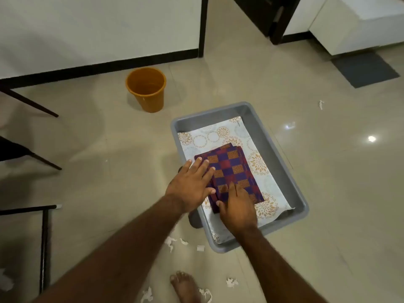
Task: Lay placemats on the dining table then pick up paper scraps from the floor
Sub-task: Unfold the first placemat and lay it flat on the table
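Grey plastic tray (271,149) sits on the floor (109,138), lined with a floral mat (209,136). On that mat lies a stack of purple-and-orange checked placemats (236,169). The left hand (190,186) lies flat on the stack's left edge, its grip spread. The right hand (237,208) covers the stack's near corner with the thumb at the edge; I cannot tell whether its grip pinches. Paper scraps (172,242) lie by the tray's near corner. An orange bin (146,89) stands beyond its far left.
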### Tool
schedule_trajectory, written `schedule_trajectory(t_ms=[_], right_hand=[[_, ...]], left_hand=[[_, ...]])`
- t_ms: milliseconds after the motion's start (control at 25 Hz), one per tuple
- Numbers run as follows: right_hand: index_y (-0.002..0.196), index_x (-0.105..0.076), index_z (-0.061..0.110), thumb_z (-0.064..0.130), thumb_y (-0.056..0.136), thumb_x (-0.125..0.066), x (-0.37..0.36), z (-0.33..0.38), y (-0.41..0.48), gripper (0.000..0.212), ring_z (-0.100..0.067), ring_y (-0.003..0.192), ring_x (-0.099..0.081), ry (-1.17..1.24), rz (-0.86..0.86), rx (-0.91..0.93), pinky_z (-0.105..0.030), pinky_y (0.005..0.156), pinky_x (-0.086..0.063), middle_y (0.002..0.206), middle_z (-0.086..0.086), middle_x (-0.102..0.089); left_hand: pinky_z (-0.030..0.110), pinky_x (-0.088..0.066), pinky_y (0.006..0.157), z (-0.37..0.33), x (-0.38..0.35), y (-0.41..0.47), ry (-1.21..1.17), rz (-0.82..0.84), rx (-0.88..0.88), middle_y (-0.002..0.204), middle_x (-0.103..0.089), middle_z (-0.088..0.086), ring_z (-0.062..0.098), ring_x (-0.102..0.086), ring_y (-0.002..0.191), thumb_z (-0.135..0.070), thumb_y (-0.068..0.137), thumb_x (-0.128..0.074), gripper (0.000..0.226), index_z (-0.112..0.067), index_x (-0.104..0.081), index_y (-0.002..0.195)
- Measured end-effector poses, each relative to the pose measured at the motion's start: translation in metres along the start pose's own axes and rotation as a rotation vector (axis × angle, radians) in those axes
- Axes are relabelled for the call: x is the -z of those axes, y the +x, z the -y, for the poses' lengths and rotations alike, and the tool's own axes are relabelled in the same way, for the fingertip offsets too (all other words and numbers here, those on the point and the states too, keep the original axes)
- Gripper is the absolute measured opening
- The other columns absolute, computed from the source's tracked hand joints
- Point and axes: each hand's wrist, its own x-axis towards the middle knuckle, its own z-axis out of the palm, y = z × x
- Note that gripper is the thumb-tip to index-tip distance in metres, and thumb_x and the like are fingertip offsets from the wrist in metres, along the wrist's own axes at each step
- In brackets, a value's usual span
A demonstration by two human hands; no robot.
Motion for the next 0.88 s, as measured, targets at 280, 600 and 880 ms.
schedule_trajectory(t_ms=[280, 600, 880], right_hand=[[0.133, -0.041, 0.018, 0.039, 0.089, -0.060, -0.029, -0.006, 0.014, 0.053, -0.022, 0.109, -0.053, 0.033, 0.038, -0.045, -0.037, 0.094, -0.050, 0.122, -0.005, -0.056], [0.136, -0.051, 0.015, 0.023, 0.087, -0.069, -0.001, 0.002, 0.017, 0.053, -0.025, 0.068, -0.065, 0.001, -0.119, 0.049, -0.035, 0.057, -0.055, 0.088, -0.010, -0.070], [0.131, -0.054, 0.019, 0.014, 0.080, -0.071, 0.032, 0.013, 0.015, 0.054, -0.024, 0.066, -0.063, 0.009, -0.295, 0.089, -0.034, 0.055, -0.056, 0.086, -0.009, -0.069]], left_hand=[[0.049, -0.008, 0.126, 0.002, -0.032, 0.047, 0.140, 0.130, -0.072, 0.170, -0.015, 0.011, 0.034, -0.010, 0.156, -0.042, 0.108, -0.036, 0.063, -0.017, -0.015, 0.163], [0.055, -0.006, 0.125, -0.003, -0.035, 0.067, 0.070, 0.077, -0.069, 0.170, -0.017, 0.011, 0.035, -0.010, 0.157, -0.036, 0.107, -0.047, 0.059, -0.028, -0.024, 0.160], [0.053, -0.012, 0.125, 0.009, 0.003, 0.053, 0.066, 0.012, -0.034, 0.161, -0.038, 0.007, 0.030, -0.022, 0.154, -0.033, 0.103, -0.053, 0.040, -0.029, -0.054, 0.143]])
